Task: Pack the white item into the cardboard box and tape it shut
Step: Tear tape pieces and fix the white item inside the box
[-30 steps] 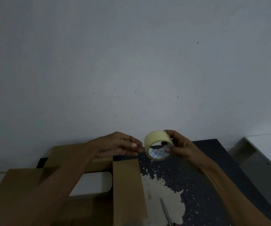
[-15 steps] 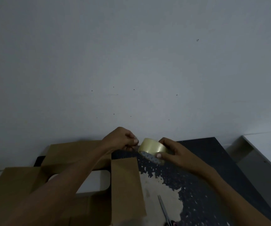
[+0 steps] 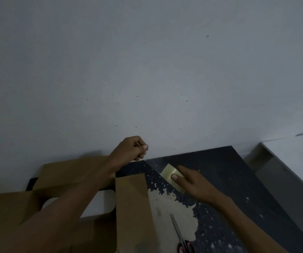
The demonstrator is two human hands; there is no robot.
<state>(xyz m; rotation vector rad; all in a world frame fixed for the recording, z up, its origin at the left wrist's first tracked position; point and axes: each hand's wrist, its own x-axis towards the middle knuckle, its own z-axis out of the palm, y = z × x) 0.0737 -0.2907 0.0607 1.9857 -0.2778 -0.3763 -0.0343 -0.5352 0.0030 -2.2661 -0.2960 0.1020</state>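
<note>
An open cardboard box (image 3: 132,207) stands at the lower left with its flaps spread. The white item (image 3: 99,205) lies inside it, partly hidden by my left forearm. My right hand (image 3: 192,181) grips a roll of pale yellow tape (image 3: 170,175) low over the dark table. My left hand (image 3: 134,148) is raised near the wall, fingers curled, pinching the free end of the tape. A clear strip stretches from that hand down to the roll.
Scissors (image 3: 180,238) with pink handles lie on the worn dark table (image 3: 238,189) at the bottom centre. A grey wall rises just behind the box. A white surface (image 3: 296,154) stands to the right, past a gap.
The hands have drawn apart. My right hand carried the roll down and to the right, while my left hand lifted the tape end, pulling out a strip.
</note>
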